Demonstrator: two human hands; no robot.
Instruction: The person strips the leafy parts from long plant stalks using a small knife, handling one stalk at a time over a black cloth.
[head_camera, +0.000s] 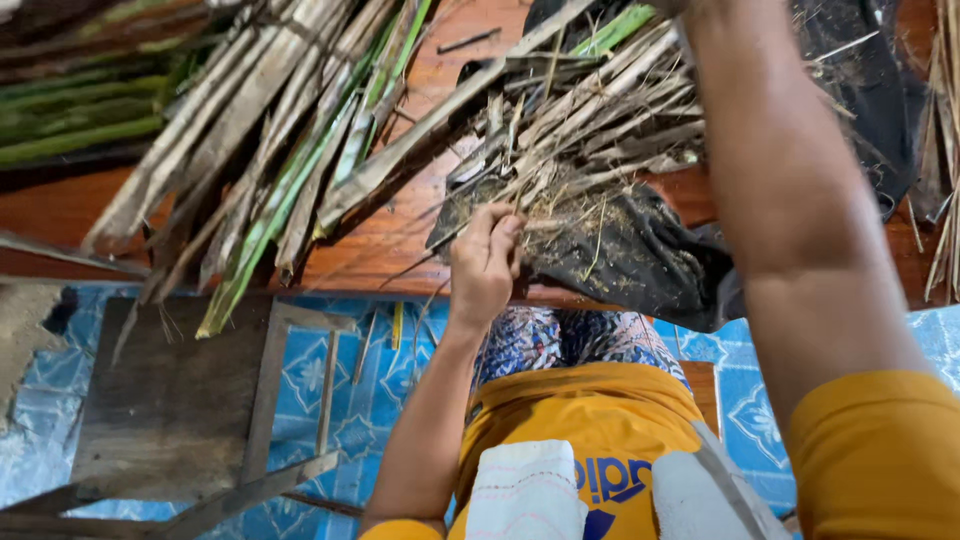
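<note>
**Left hand pinching dry stalks on the dark cloth**

Head view: I see my left hand (487, 262) pinching a thin dry stalk (540, 224) at the near edge of the dry stalk pile (600, 120), which lies on a dark cloth (640, 260) over the reddish wooden surface (60, 205). My right arm (790, 200) reaches up out of frame; its hand I cannot tell. Green-and-tan stems (270, 150) lie to the left.

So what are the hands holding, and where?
The left hand pinches a thin dry strip at its near end, over the dark cloth. The right hand is out of view; only its arm shows.
</note>
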